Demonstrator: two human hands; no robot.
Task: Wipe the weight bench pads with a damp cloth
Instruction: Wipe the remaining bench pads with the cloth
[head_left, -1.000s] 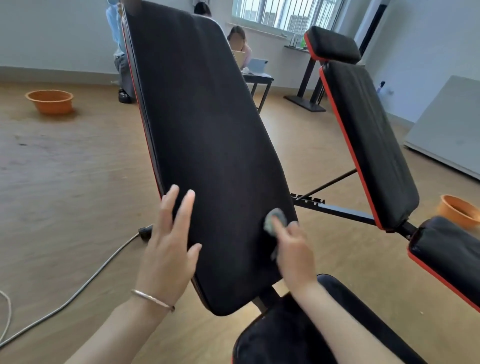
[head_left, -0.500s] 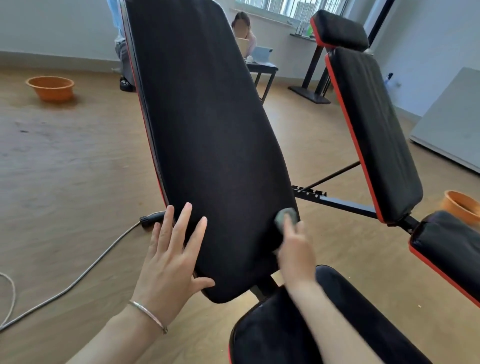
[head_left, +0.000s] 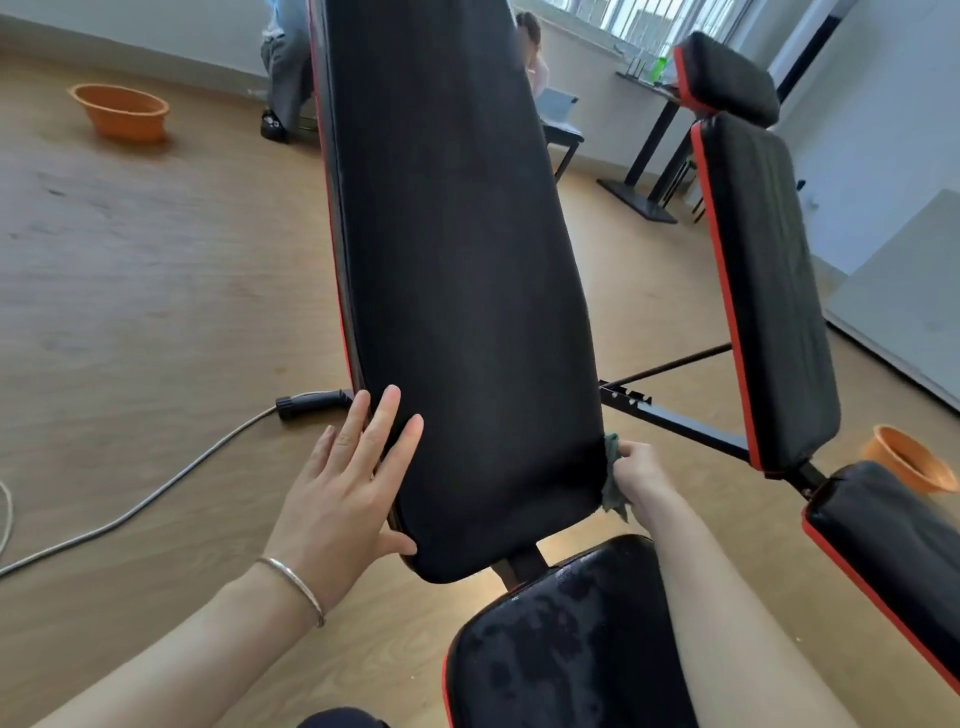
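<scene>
- Black vinyl backrest pad, steeply inclined, fills centre. The bunched grey-green cloth sits against its lower right edge, pinched there by the right hand.
- Left hand lies flat on the pad's lower left edge, fingers straight, thumb at the bottom rim; it grasps nothing.
- Risk (my judgement): cloth is wadded small, so contact w/ the pad is narrow. A stroke along this edge could slide off the rim & leave the face unwiped.
- Risk: the bracing palm may slip on slick vinyl. The grey floor cable nearby could snag a foot.
- Hidden: pad top is cut off by the frame, right fingertips are behind the cloth, pad rear & hinge are unseen. I cannot tell if the cloth is damp.
</scene>
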